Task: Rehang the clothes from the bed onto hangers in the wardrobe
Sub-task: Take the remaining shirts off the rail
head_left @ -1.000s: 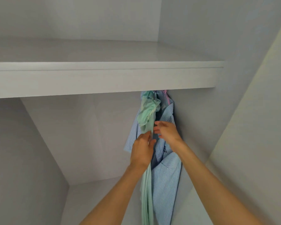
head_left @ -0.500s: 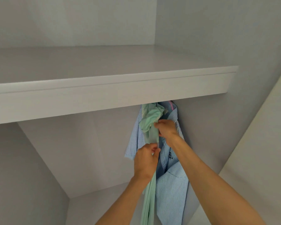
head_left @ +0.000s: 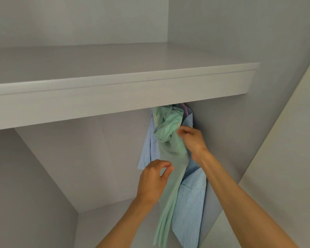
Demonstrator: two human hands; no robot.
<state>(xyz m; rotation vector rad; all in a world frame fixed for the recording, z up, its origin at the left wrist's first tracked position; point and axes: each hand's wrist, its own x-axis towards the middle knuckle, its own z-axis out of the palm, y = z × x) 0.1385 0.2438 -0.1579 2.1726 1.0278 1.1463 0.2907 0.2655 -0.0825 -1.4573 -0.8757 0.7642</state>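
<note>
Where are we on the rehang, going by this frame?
Done: blue striped shirt hangs under the shelf. In hand: green garment, bunched at the top; right hand pinches it, left hand open beside it. Left: straightening it. The bed is out of view.

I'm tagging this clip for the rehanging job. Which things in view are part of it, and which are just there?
Part of the job:
green garment, hanging bunched under the shelf
right hand, on the garment
left hand, at the garment's left edge, fingers loosely curled
striped shirt, hanging behind it

Just there:
shelf
wardrobe wall
</note>
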